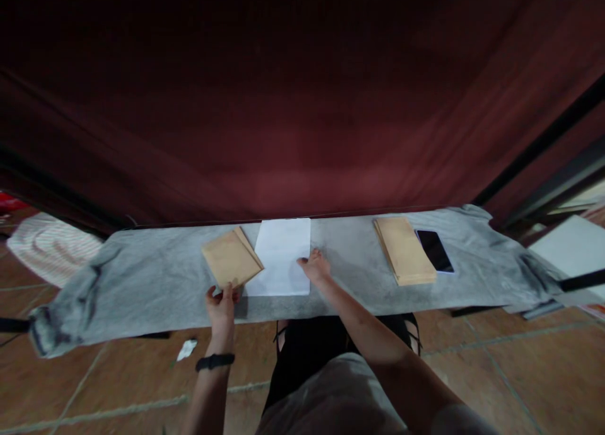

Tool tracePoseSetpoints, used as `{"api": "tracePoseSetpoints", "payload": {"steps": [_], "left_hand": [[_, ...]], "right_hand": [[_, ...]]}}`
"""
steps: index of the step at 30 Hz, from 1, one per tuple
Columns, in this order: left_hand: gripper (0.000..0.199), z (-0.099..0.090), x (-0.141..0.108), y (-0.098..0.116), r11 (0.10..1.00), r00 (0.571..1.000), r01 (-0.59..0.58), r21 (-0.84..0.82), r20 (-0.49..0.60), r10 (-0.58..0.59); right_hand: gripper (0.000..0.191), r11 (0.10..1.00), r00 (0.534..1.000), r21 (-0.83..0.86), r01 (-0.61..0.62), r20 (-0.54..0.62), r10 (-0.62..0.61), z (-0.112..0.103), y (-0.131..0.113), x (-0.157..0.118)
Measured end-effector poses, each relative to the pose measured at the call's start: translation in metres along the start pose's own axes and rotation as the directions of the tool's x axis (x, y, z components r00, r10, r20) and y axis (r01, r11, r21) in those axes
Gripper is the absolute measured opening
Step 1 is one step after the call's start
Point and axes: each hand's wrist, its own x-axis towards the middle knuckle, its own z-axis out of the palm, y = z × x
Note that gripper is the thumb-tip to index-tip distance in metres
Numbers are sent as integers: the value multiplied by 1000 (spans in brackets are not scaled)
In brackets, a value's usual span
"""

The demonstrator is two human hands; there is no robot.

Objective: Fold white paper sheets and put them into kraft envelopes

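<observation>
My left hand (pixel 222 298), with a dark band on the wrist, pinches the near edge of a brown envelope (pixel 230 257) on the left part of the cloth. Another brown envelope edge shows beneath it, and its right corner overlaps a stack of white paper (pixel 284 252). Over the right edge of the paper lies my right hand (pixel 314 263), its fingers apart and nothing held in it. A thicker stack of brown envelopes (pixel 405 249) rests farther right.
A grey cloth (pixel 155 271) covers the long narrow table. Beside the right stack lies a dark-screened phone (pixel 435 251). A dark red panel (pixel 293 120) rises behind the table. A white scrap (pixel 186 349) is on the tiled floor.
</observation>
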Motion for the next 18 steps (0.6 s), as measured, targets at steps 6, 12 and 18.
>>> {"api": "tracePoseSetpoints", "payload": {"steps": [6, 12, 18], "left_hand": [[50, -16, -11, -15, 999, 998, 38, -5, 55, -37], [50, -21, -14, -25, 1000, 999, -13, 7, 32, 13], [51, -42, -22, -28, 909, 955, -262, 323, -51, 293]], "right_hand": [[35, 988, 989, 41, -146, 27, 145, -6, 1, 6], [21, 979, 988, 160, -128, -59, 139, -12, 13, 4], [25, 960, 969, 276, -56, -216, 119, -46, 97, -23]]}}
